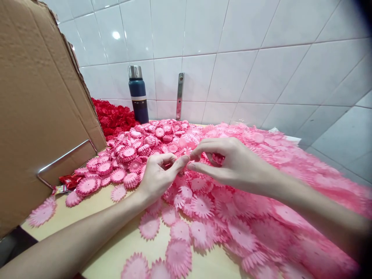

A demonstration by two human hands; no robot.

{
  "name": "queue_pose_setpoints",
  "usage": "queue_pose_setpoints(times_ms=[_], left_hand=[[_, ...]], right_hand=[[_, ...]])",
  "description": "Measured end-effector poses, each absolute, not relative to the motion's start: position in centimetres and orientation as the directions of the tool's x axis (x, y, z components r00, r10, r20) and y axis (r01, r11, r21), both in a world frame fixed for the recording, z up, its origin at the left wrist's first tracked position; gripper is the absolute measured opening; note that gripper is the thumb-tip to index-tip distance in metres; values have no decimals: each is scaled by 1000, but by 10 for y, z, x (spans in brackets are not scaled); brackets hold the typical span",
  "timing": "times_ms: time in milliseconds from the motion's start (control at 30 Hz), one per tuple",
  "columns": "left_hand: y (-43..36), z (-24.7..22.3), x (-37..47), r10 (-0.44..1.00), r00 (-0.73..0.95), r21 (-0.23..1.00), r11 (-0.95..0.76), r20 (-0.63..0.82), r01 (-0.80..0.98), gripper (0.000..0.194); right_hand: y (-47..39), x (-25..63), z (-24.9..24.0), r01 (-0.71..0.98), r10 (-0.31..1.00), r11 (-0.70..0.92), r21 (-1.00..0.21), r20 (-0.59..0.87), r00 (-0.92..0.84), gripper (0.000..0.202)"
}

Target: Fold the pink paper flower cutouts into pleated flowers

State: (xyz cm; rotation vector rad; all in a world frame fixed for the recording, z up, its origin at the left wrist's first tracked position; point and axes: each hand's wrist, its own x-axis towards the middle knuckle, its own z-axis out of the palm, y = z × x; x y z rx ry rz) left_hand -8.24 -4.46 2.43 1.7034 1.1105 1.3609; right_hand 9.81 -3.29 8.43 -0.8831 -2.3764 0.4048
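My left hand (pixel 161 172) is closed in a pinch, thumb and forefinger pressed together over the pink pile. Touching or nearly touching it at the fingertips, my right hand (pixel 229 161) is also pinched, coming in from the right. A small pink scalloped flower piece (pixel 186 150) shows at the meeting fingertips; the fingers cover most of it. Below and around both hands lie many loose pink flower pieces (pixel 202 205), round and flat with fringed edges and a small centre hole. Left of my left hand are thicker, cupped pink flower pieces (pixel 128 153) in a heap.
A cardboard box (pixel 43 97) with a bent metal wire handle (pixel 66 155) stands at the left. Red flower pieces (pixel 114 118) and a dark blue bottle (pixel 138 95) sit at the back. A metal strip (pixel 180 97) is on the tiled wall (pixel 241 35). A red wrapper (pixel 69 181) lies beside the box.
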Motion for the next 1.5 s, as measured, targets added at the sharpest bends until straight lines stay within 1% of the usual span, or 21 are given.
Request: queue_pose_setpoints(times_ms=[133, 267, 367, 467, 567, 633, 700, 767, 833, 933, 1033, 1100, 1200, 1333, 1433, 1500], left_hand=[[-44, 23, -83, 912, 117, 896, -409, 394, 174, 33], [-45, 23, -82, 916, 177, 907, -387, 359, 165, 29], [-44, 23, -80, 918, 178, 909, -384, 356, 161, 27], [-46, 23, -78, 908, 143, 893, -416, 395, 172, 26], [-52, 25, -77, 875, 123, 861, -483, 468, 161, 24], [-55, 26, -76, 861, 119, 848, -508, 494, 151, 22], [-55, 26, -76, 869, 100, 859, -495, 485, 131, 21], [-52, 24, -76, 887, 80, 883, -461, 455, 87, 17], [-48, 23, -76, 899, 70, 899, -436, 432, 48, 15], [-43, 21, -77, 906, 67, 903, -423, 419, 70, 15], [-43, 23, -79, 905, 69, 894, -425, 419, 143, 22], [-44, 23, -80, 903, 56, 884, -428, 426, 187, 28], [-45, 23, -81, 900, 25, 873, -428, 435, 235, 33], [-43, 22, -81, 908, 9, 887, -410, 418, 214, 37], [-43, 22, -80, 915, 4, 897, -396, 403, 195, 35], [-43, 23, -80, 920, 10, 907, -387, 391, 166, 34]], right_hand=[[-33, 96, 83, 477, 635, 765, -432, 386, -669, 14], [-34, 94, 81, 555, 638, 770, -316, 402, -656, 14], [-35, 93, 80, 610, 647, 753, -248, 448, -616, 14], [-32, 93, 79, 652, 647, 730, -205, 517, -561, 12], [-25, 102, 83, 731, 668, 661, -170, 576, -470, 12], [-19, 114, 90, 795, 700, 575, -194, 620, -354, 12], [-15, 125, 98, 861, 728, 458, -221, 650, -220, 15], [-15, 131, 104, 877, 744, 415, -241, 645, -175, 21], [-17, 130, 106, 849, 770, 453, -273, 600, -218, 27], [-24, 120, 102, 733, 802, 571, -369, 439, -404, 28], [-31, 108, 94, 610, 764, 637, -472, 279, -582, 22], [-34, 102, 90, 580, 750, 640, -503, 249, -613, 20], [-38, 95, 86, 596, 764, 637, -489, 293, -575, 20], [-40, 88, 83, 598, 729, 683, -419, 444, -521, 15], [-39, 86, 80, 569, 683, 726, -385, 494, -538, 8], [-38, 86, 78, 521, 653, 757, -394, 498, -571, 9]])
